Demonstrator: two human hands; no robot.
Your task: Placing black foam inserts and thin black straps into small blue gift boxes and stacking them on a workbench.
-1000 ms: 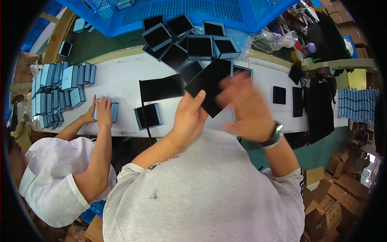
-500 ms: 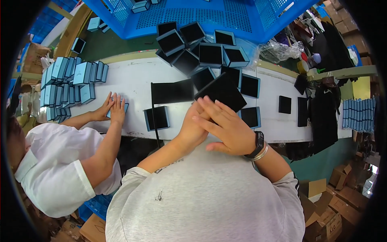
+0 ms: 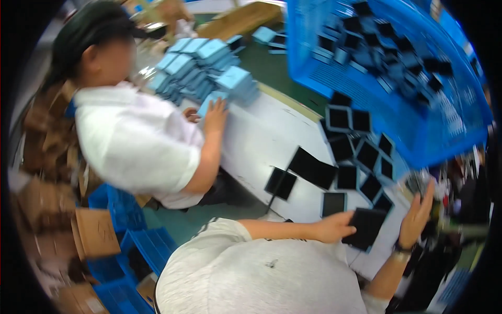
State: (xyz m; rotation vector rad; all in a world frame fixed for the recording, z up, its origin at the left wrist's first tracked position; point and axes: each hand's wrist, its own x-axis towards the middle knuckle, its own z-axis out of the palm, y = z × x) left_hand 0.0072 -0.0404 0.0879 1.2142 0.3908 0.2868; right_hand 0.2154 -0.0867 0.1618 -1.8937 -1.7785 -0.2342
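A black square piece (image 3: 367, 226) with a bit of blue at its lower corner lies at the near edge of the white table. My left hand (image 3: 335, 227) has its fingers closed on the left edge of this piece. To the right of it, apart from the piece, my right hand (image 3: 417, 215) is raised with fingers stretched out and nothing in it. Beyond them lie several shallow light-blue boxes (image 3: 347, 178) with black insides. A wide black strip (image 3: 312, 167) sits left of these, beside another black-faced square (image 3: 281, 183). The picture is blurred by motion.
A large blue crate (image 3: 334, 86) holding several black-and-blue boxes stands at the far right. Left, a co-worker in a white shirt (image 3: 138, 138) touches stacked light-blue boxes (image 3: 196, 63). Blue bins (image 3: 123, 209) and cardboard boxes (image 3: 97, 230) stand at lower left.
My view has swung left, so the co-worker and crate show more fully. My hands, overlapping on the black piece before, are now apart; the right has come off it.
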